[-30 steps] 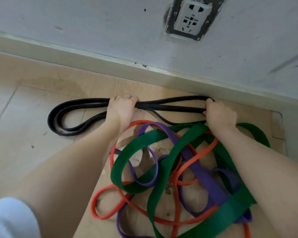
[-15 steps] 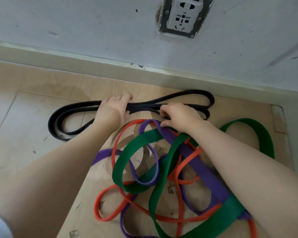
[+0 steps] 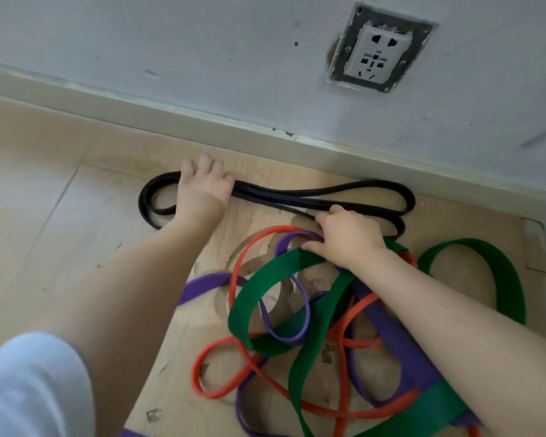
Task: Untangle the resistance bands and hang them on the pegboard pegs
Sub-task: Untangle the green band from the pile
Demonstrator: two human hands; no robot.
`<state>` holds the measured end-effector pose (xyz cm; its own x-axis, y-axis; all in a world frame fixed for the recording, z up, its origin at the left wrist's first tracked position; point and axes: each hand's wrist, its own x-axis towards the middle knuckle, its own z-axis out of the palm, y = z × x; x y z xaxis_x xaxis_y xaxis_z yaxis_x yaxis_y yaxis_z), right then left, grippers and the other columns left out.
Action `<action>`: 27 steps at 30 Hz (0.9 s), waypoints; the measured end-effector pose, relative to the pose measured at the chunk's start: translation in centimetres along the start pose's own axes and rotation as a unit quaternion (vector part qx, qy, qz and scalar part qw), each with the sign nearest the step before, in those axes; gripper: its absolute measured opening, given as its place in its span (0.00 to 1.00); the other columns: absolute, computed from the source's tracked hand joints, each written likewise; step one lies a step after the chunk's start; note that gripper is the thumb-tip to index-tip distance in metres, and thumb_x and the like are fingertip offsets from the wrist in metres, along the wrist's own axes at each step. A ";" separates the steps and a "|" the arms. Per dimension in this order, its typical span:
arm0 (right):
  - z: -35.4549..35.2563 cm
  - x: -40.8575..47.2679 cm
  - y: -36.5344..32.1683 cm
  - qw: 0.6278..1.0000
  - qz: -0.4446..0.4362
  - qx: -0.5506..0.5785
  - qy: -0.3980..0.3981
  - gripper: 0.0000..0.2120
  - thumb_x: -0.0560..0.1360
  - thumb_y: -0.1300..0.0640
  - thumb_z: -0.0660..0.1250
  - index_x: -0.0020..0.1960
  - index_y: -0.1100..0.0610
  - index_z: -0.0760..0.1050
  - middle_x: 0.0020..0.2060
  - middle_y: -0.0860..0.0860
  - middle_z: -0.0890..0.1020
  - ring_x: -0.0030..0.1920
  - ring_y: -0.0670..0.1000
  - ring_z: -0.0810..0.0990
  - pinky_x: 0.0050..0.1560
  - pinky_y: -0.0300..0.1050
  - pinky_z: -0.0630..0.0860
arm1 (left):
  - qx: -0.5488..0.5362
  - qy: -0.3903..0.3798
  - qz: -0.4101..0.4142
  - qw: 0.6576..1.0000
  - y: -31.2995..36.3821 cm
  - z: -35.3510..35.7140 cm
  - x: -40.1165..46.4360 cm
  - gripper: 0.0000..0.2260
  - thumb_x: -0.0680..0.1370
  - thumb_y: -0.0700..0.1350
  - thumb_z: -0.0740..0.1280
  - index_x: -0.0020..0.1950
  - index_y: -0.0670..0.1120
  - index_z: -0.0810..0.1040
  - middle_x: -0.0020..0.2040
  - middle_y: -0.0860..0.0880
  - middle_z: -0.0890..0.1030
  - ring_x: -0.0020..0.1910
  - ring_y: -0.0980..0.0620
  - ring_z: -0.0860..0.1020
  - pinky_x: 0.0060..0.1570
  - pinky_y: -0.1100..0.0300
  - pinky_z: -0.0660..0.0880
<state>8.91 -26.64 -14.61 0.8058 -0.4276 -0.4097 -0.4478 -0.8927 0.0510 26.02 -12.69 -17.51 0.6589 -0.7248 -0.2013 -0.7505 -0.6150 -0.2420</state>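
Black band, three coloured bands, two hands.

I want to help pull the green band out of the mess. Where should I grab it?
Probably the green band at its big loop on the right, coming from the right side. That loop lies bare on the wooden board, while its other parts weave through the orange band and purple band.

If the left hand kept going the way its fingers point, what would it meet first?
Probably the baseboard: the left hand, on the black band, points toward the wall, with only bare floor between. Depth is unclear.
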 end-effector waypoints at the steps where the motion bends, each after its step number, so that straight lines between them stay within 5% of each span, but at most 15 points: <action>1: 0.1 -0.4 0.0 1.000 -0.005 0.017 0.007 0.28 0.72 0.35 0.62 0.61 0.54 0.71 0.56 0.53 0.73 0.53 0.57 0.76 0.39 0.47 0.70 | -0.028 -0.014 -0.023 0.999 0.3 0.1 -0.7 0.25 0.76 0.36 0.59 0.72 0.46 0.60 0.69 0.42 0.63 0.68 0.41 0.58 0.65 0.46 0.57; 4: -0.1 -2.3 0.0 0.984 -0.027 0.140 0.104 0.21 0.74 0.40 0.63 0.57 0.55 0.74 0.56 0.53 0.73 0.52 0.55 0.76 0.44 0.47 0.71 | -0.231 0.025 -0.060 0.971 1.7 0.2 -4.5 0.28 0.77 0.36 0.58 0.75 0.48 0.54 0.74 0.43 0.59 0.71 0.42 0.57 0.68 0.46 0.55; 7: 0.2 -5.9 0.1 0.972 -0.125 0.178 0.085 0.19 0.75 0.40 0.59 0.52 0.53 0.77 0.51 0.51 0.77 0.53 0.54 0.76 0.55 0.49 0.72 | -0.500 0.019 -0.012 0.865 3.3 -1.0 -10.1 0.15 0.80 0.48 0.54 0.63 0.46 0.73 0.59 0.45 0.75 0.61 0.45 0.71 0.61 0.51 0.67; 10: 2.1 -9.4 0.8 0.986 -0.145 0.069 0.036 0.27 0.74 0.37 0.50 0.60 0.51 0.76 0.59 0.49 0.77 0.63 0.53 0.72 0.68 0.52 0.62 | -0.464 -0.067 -0.025 0.883 3.8 -2.1 -15.2 0.21 0.74 0.63 0.58 0.56 0.49 0.75 0.49 0.52 0.76 0.51 0.50 0.74 0.52 0.53 0.73; 12: 3.0 -11.2 1.8 0.991 -0.127 0.032 -0.004 0.26 0.76 0.38 0.54 0.69 0.50 0.68 0.68 0.48 0.70 0.70 0.51 0.65 0.70 0.50 0.58 | -0.402 -0.094 -0.047 0.909 3.9 -2.3 -16.8 0.23 0.70 0.63 0.66 0.58 0.50 0.73 0.49 0.53 0.77 0.49 0.52 0.75 0.48 0.55 0.75; 15: 3.4 -12.8 2.4 0.990 -0.132 -0.040 -0.041 0.27 0.77 0.48 0.60 0.74 0.50 0.58 0.70 0.50 0.66 0.70 0.53 0.62 0.66 0.49 0.64 | -0.490 -0.123 -0.089 0.859 4.3 -3.4 -18.1 0.22 0.69 0.53 0.73 0.60 0.48 0.72 0.50 0.52 0.79 0.44 0.56 0.76 0.40 0.64 0.73; 18: 2.1 -15.1 1.3 0.988 -0.114 -0.105 -0.026 0.19 0.78 0.56 0.56 0.69 0.51 0.67 0.62 0.49 0.74 0.63 0.54 0.68 0.59 0.48 0.66 | -0.570 -0.060 -0.065 0.817 4.0 -6.4 -20.3 0.25 0.67 0.51 0.76 0.59 0.48 0.71 0.52 0.52 0.80 0.46 0.55 0.77 0.41 0.67 0.70; 24: -6.4 -24.1 -0.5 0.976 -0.076 0.195 0.061 0.23 0.73 0.69 0.57 0.62 0.52 0.76 0.62 0.49 0.75 0.65 0.50 0.69 0.66 0.42 0.64 | -0.622 0.006 -0.001 0.783 0.3 -15.5 -27.4 0.21 0.67 0.42 0.76 0.54 0.51 0.70 0.46 0.54 0.77 0.46 0.53 0.76 0.50 0.59 0.74; 27: -12.6 -30.5 -1.4 0.946 -0.063 0.262 0.182 0.24 0.69 0.74 0.58 0.58 0.57 0.78 0.56 0.52 0.78 0.58 0.51 0.74 0.57 0.34 0.64 | -0.619 0.092 0.022 0.780 -1.9 -20.6 -32.0 0.18 0.68 0.36 0.74 0.54 0.47 0.73 0.45 0.55 0.76 0.43 0.57 0.74 0.44 0.74 0.69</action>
<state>-10.16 -14.17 9.29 0.9031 -0.4278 -0.0375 -0.3927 -0.7873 -0.4754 5.34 5.26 8.90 0.6983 -0.7156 -0.0161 -0.3225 -0.3346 0.8855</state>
